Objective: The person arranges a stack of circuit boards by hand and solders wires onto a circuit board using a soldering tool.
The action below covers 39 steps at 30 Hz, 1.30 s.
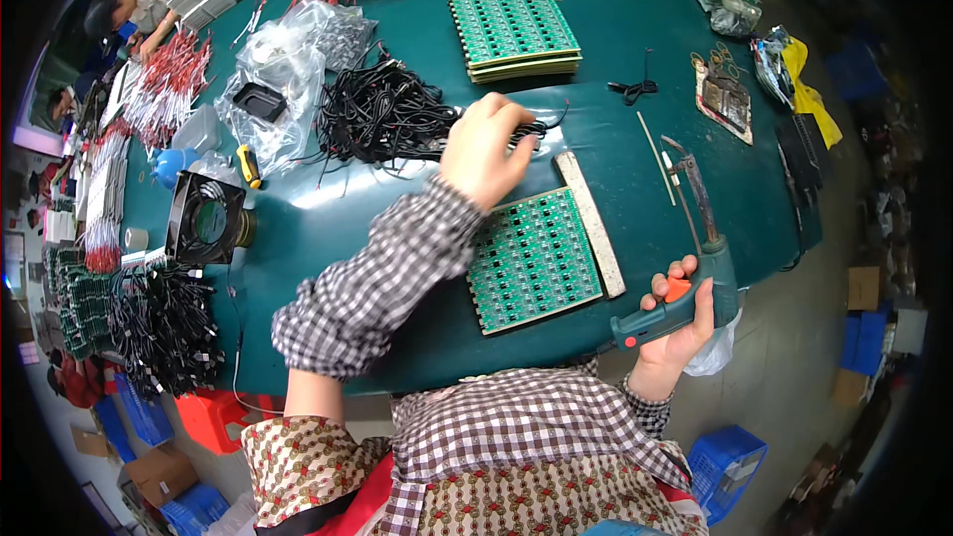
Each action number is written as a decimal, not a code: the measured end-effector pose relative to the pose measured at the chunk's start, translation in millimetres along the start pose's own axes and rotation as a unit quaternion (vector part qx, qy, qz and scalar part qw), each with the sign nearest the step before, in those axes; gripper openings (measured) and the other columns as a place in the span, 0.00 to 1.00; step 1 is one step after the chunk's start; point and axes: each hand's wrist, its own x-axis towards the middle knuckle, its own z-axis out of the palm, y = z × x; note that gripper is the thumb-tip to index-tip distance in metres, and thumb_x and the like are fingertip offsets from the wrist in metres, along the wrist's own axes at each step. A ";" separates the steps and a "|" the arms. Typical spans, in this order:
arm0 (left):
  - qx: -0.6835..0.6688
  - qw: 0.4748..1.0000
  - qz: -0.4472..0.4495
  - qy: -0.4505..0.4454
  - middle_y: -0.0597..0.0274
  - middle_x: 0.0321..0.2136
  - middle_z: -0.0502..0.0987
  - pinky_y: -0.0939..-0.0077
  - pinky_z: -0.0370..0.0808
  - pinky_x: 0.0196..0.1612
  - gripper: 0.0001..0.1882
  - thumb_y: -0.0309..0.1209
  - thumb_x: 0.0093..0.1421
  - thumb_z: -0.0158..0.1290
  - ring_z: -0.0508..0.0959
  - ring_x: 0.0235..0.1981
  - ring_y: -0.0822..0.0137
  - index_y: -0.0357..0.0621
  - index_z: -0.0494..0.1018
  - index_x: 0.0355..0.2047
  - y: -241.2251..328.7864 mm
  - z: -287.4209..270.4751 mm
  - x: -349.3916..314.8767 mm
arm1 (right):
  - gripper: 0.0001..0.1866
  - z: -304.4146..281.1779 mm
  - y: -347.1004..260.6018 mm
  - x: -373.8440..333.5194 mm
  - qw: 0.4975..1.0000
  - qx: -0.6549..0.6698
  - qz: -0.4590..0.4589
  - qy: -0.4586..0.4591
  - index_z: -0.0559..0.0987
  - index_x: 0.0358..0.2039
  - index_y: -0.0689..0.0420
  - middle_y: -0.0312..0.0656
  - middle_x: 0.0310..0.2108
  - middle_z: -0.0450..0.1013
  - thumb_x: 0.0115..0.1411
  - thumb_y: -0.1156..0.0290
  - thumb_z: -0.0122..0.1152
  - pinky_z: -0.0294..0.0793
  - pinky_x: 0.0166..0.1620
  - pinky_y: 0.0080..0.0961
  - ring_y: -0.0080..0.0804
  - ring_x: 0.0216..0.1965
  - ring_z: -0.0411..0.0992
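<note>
Fingers (509, 117) of the left hand (479, 161) are bent and partly spread at the right end of a tangled pile of black cables (382, 109), in the middle of the worktop (625, 159). Some cable ends stick out just beyond them, but whether they grip any cable cannot be told, since the back of the hand covers the contact. That forearm, in a checked sleeve, reaches across from the near edge.

Near the right part of the near edge, the right hand (685, 333) is wrapped around the grip of a green pistol-shaped soldering tool (720, 273), with fingers beside its orange trigger. Its metal tip points toward the far edge.

Between the two hands, a green circuit panel (536, 263) lies flat near the near edge, its far left corner partly behind the left hand. A pale strip (593, 228) runs along its right side. Farther toward the far edge stands a stack of similar panels (516, 30). A thin rod (657, 159) lies left of the soldering tool's tip, and a small black cable coil (635, 89) lies beyond it.
</note>
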 end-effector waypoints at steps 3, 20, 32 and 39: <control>0.115 0.993 0.010 0.006 0.61 0.36 0.73 0.62 0.68 0.43 0.12 0.35 0.50 0.60 0.71 0.42 0.58 0.44 0.77 0.34 -7.3 44.1 21.6 | 0.16 -4.2 -5.3 1.1 1.000 0.004 -0.012 0.002 0.65 0.44 0.57 0.38 0.37 0.65 0.64 0.59 0.51 0.78 0.30 0.25 0.28 0.33 0.68; -0.357 0.927 -0.074 0.091 0.58 0.32 0.77 0.78 0.76 0.39 0.05 0.21 0.60 0.53 0.79 0.33 0.70 0.32 0.70 0.35 20.2 -2.3 42.6 | 0.16 15.4 -12.6 28.0 1.000 -0.004 -0.016 0.010 0.64 0.44 0.57 0.37 0.36 0.64 0.62 0.62 0.54 0.75 0.29 0.22 0.26 0.32 0.67; -0.526 0.784 -0.325 -0.049 0.62 0.21 0.74 0.85 0.73 0.21 0.07 0.23 0.59 0.54 0.75 0.18 0.76 0.31 0.70 0.33 70.5 -75.6 -37.0 | 0.23 117.0 32.5 36.9 0.909 -0.384 -0.096 -0.127 0.67 0.47 0.62 0.41 0.40 0.71 0.51 0.84 0.64 0.73 0.42 0.22 0.26 0.38 0.73; -0.490 0.799 -0.345 -0.051 0.66 0.20 0.73 0.89 0.70 0.19 0.05 0.22 0.58 0.55 0.73 0.17 0.82 0.34 0.69 0.30 74.4 -82.1 -69.5 | 0.22 116.5 55.9 25.8 0.884 -0.434 -0.088 -0.149 0.70 0.45 0.62 0.41 0.41 0.71 0.50 0.82 0.66 0.73 0.42 0.23 0.24 0.38 0.73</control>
